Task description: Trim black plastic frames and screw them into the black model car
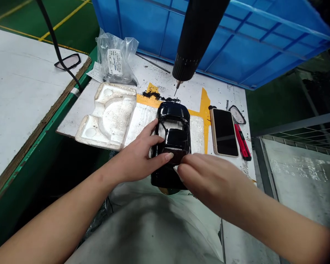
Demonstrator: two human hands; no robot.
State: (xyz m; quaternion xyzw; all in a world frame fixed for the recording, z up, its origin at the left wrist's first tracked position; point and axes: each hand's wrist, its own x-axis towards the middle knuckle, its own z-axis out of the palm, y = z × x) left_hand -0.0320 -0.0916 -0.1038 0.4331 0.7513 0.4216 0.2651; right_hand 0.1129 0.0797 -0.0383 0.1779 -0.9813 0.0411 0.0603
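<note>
Gripping, left hand [137, 157]: fingers [154, 126] spread and curled over the glossy black model car shell [173, 112], one fingertip pressing beside the dark mesh panel [176, 156]
Working, right hand [209, 179]: fingers bunched low against the near edge of that panel, right by a small white bit [175, 168]; gripping or only touching, cannot tell
Sitting, shell: flat on the white workbench [159, 68], tucked between both hands, far end poking out past the left fingertips
Hanging overhead: black electric screwdriver [195, 40], its bit [177, 87] pointing down just beyond the shell, not touching
Crowding left: white foam packing mould [107, 117], close by, plastic bag [115, 58] behind it
Crowding right: phone in a gold case [224, 132], then a red utility knife [242, 141]
Scattered ahead: black granules [156, 96] along yellow tape [205, 117], blue plastic crate [236, 47] beyond
Leaving room: only narrow gaps on either side of the shell
</note>
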